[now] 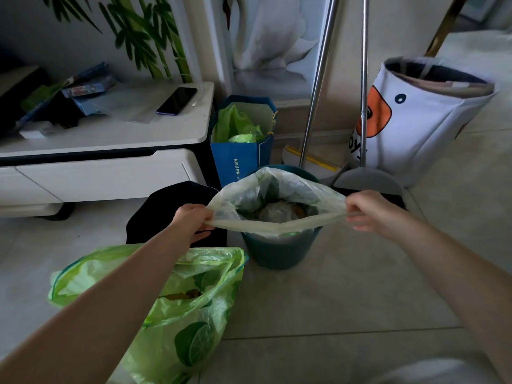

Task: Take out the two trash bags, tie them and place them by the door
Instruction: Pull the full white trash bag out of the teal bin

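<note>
A white tabletop [155,134], left of the bin [279,250], carries a dark phone [177,101], blue packets and clutter too blurred to name. On the floor left of and nearer than the bin lies a green bag [194,300] printed with lime slices; its mouth gapes and something brown shows inside, partly hidden by the left forearm. A black bag [166,214] sits just left of the bin, its contents out of sight.

The left hand [191,220] pinches the left rim of the pale bag [277,198], fingers curled round the plastic. This bag sits in the teal bin, its mouth stretched wide and lifted above the bin's rim; inside lie crumpled wrappers and a roundish grey lump, hard to make out. The right hand [371,212] grips the opposite rim, fingers closed on the pulled edge.

Behind the bin stands a blue paper bag [241,159] holding green plastic; white Chinese characters run down its front, too small to read. Right of it lean a broom [315,159] and dustpan [368,181], handles cut off at the top. Farther right, a white duck-face basket [415,120] shows the letters "oys"; its contents are unclear.
</note>
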`<state>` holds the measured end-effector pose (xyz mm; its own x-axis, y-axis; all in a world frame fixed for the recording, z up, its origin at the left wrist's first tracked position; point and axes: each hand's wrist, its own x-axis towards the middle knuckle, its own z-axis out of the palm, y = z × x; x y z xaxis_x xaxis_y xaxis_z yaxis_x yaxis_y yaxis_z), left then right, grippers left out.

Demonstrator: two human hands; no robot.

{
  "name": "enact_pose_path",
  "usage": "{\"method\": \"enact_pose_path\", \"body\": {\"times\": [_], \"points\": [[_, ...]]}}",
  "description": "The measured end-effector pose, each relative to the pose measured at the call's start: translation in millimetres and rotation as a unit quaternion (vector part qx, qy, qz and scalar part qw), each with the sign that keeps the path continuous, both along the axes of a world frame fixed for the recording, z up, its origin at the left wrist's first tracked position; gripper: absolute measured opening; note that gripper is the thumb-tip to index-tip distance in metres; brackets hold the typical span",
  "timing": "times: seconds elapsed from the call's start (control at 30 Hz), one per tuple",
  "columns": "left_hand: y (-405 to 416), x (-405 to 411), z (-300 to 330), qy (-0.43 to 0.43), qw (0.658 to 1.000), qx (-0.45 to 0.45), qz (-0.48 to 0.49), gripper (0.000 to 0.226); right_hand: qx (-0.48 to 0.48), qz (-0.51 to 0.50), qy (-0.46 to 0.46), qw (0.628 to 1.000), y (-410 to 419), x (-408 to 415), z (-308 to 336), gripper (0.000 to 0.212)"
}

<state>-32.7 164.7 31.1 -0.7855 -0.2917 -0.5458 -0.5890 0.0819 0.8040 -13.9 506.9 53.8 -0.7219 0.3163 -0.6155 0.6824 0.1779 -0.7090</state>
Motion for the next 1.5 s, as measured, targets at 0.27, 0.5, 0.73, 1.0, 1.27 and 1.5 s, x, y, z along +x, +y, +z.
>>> {"method": "enact_pose_path", "body": {"times": [0.27, 0.5, 0.73, 1.0, 1.27, 1.5], "points": [[17, -34, 13, 0.000, 0.999, 0.047, -0.008, 0.037, -0.003, -0.024, 0.069, 0.997, -26, -37, -11, 0.044], [25, -46, 20, -0.006, 0.998, 0.005, -0.056, 0.051, 0.018, 0.054, 0.099, 0.994, -31, -49, -14, 0.013], [8, -34, 25, 0.091, 0.981, -0.142, -0.099, 0.011, 0.089, 0.107, 0.112, 0.984, -11, -32, -6, 0.015], [-43, -13, 15, 0.011, 0.989, -0.149, 0.004, 0.005, 0.253, 0.115, 0.087, 0.957, 12, -10, -4, 0.008], [-6, -29, 61, 0.076, 0.990, 0.077, 0.086, 0.021, 0.038, -0.036, 0.141, 0.989, -5, -33, 29, 0.019], [5, -48, 125, 0.172, 0.976, 0.097, 0.090, 0.032, -0.057, -0.116, 0.278, 0.952, -24, -54, 90, 0.027]]}}
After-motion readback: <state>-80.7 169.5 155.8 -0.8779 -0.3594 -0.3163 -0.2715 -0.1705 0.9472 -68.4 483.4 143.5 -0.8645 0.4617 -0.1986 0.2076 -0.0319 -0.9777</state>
